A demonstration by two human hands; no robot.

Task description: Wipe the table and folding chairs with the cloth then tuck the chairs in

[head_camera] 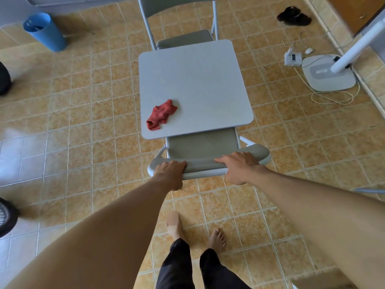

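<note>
A: Where are we w/ the near chair [205, 147]?

B: Lower centre of frame, seat partly under the table [195, 84] edge already. Left hand [170, 171] and right hand [239, 166] both on the backrest top rail, fingers [179, 163] curled over it, closed on the rail, thumbs behind as far as I can tell.

A: So it's the tuck-in step?

B: Looks like it. I'd push level w/ both hands evenly, straight toward the top of frame, so the seat slides under w/o twisting. Backrest sits a bit skewed, right end further up frame, so square it first.

A: Cloth?

B: Red cloth [161, 114] lies crumpled on the table, lower-left corner, nobody holding it. Clear of the chair.

A: Other chair?

B: Far chair [181, 19], top centre, seat partly under the opposite edge.

A: Anything in the way?

B: Not on the push line. Blue bin [44, 31] upper left, sandals [293, 16] upper right, fan base [329, 74] and cable [333, 97] at right, all well apart. Bare feet [216, 239] near the chair legs, mind those.
</note>
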